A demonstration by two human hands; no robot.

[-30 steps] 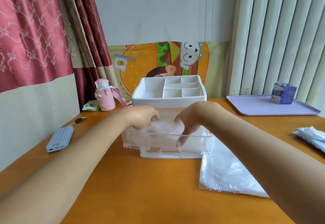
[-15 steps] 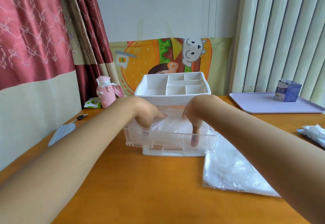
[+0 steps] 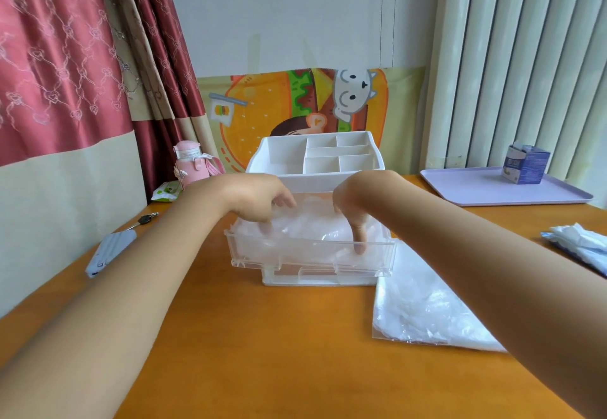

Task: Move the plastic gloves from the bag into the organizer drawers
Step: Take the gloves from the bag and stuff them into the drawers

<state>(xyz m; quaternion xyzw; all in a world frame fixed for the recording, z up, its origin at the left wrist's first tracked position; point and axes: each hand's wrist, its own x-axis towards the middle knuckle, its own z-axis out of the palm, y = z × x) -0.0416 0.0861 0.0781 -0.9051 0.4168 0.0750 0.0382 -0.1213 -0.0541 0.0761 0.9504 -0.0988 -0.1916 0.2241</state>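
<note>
Bag (image 3: 423,307) flat on counter (image 3: 262,336), front-right of the open drawer (image 3: 308,256). Right hand is nearer to it. Gloves (image 3: 305,231) heaped in the drawer, directly under both hands, pile running left-right. Right hand (image 3: 354,208): one straight finger pushed down at drawer's right end, gripping nothing. Left hand (image 3: 259,201) at left end, fingers bent onto pile; can't tell if pinching. Organizer (image 3: 315,159) sits directly behind the drawer, so closing is probably a straight push away.

forefinger of right hand (image 3: 358,200) now down into gloves (image 3: 305,231) at drawer (image 3: 312,262) front
</note>
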